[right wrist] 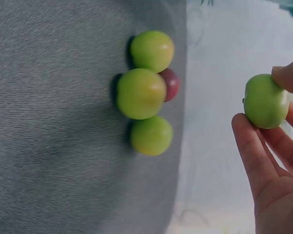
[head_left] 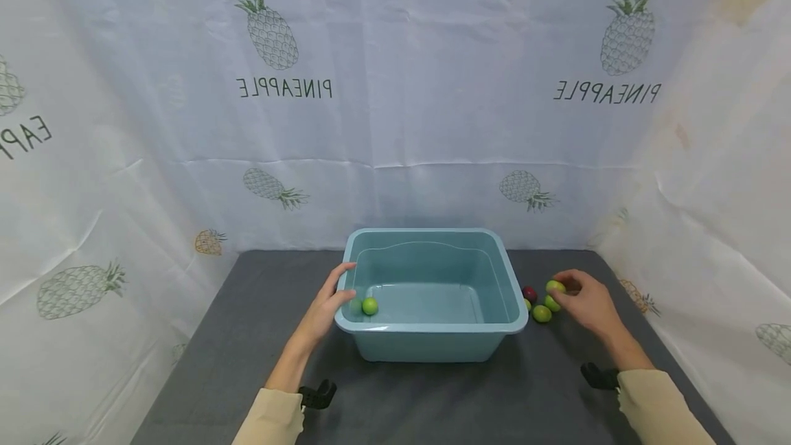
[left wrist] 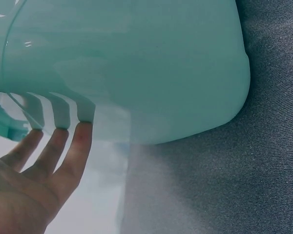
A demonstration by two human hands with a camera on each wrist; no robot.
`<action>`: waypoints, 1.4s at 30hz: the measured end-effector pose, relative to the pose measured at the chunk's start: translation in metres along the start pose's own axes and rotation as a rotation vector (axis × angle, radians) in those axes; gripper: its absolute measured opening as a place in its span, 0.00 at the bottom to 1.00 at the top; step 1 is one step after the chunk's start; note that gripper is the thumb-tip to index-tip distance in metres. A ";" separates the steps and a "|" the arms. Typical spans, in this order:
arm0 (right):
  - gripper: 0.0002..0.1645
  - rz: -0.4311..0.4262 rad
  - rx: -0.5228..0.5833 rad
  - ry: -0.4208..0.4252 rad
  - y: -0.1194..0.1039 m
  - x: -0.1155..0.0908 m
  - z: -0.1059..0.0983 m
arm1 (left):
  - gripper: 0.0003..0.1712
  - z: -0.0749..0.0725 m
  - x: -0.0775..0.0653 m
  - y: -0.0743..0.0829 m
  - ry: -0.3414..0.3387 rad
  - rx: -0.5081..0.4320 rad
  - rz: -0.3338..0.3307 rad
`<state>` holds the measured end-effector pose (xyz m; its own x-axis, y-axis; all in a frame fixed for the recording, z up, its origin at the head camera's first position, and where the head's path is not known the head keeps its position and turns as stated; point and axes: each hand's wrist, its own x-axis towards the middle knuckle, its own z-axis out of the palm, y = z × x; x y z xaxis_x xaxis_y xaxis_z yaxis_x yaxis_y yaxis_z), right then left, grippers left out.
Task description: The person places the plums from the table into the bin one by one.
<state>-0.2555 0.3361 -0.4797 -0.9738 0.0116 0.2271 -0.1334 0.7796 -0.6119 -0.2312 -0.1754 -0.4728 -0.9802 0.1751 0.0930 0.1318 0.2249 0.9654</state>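
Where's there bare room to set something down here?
The dark table looks bare left of the left hand, and directly in front of the blue tub. Inside, the tub's floor is open right of the green fruit. It's crowded right of the tub: green fruits and a red fruit cluster near the right hand.

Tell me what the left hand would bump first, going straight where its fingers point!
Probably the blue-green tub: the left hand seems to be touching its side, though exact contact is hard to judge.
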 end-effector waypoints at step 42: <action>0.18 -0.302 0.010 -0.088 -0.106 0.003 -0.037 | 0.31 -0.003 0.001 0.001 -0.031 -0.007 0.008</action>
<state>-0.2376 0.2766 -0.3857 -0.9022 -0.2742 0.3330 -0.4201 0.7334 -0.5344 -0.2326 -0.1782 -0.4714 -0.9741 0.2062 0.0929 0.1381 0.2169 0.9664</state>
